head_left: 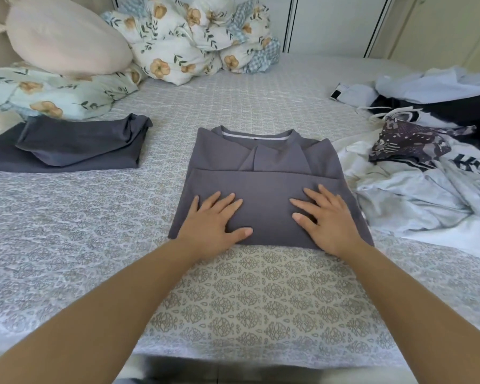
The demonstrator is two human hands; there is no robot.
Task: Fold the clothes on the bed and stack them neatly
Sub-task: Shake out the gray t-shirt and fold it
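My left hand (216, 217): flat, fingers straight and spread a little, palm down on the near left part of the folded grey T-shirt (263, 187); it grips nothing.
My right hand (327, 220): also flat and spread, palm pressing the near right part of the same shirt, thumb pointing inward toward my left hand; nothing held.
Grey T-shirt: lies in the middle of the bed with the grey-and-white patterned cover (67, 231), sides folded in, lower part folded up over the body, neckline with its pale inner band at the far end.
Dark grey folded garment (72, 145): on the bed to my left, well apart from the shirt, its top layer rumpled.
Loose pile of white, pale blue and dark patterned clothes (427, 173): unfolded, on my right, its white edge just beside the shirt's right side.
Floral-print bundled duvet (194, 37): at the head of the bed.
Pale pink pillow (64, 37): resting on the floral pillow (47, 92) at far left.
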